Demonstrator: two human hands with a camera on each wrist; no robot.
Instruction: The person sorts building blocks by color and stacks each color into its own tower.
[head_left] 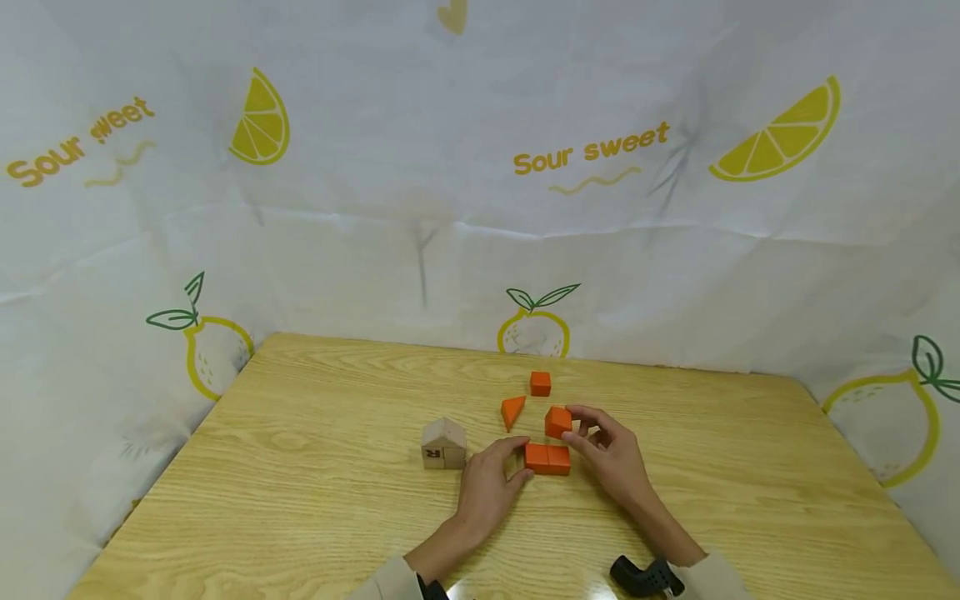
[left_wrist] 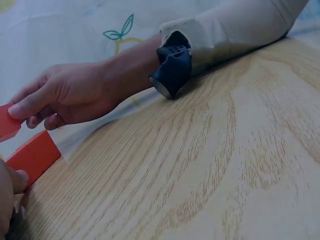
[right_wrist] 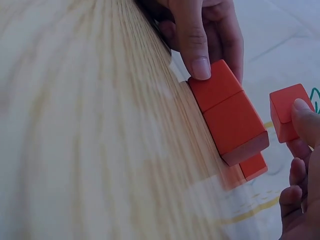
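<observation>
In the head view, two orange cubes stand side by side on the wooden table, touching. My left hand holds the left one, thumb on its near side and fingers behind; the right wrist view shows the thumb on this cube. Just behind the pair, my right hand pinches another orange block between thumb and fingers. It looks cube-shaped and held off the table in the right wrist view. An orange triangular block and a further orange cube lie farther back.
Left of my left hand stands a small house shape of plain wooden blocks, with a dark letter on its front. A white cloth with lemon prints hangs behind the wooden table. Dark straps circle the wrists.
</observation>
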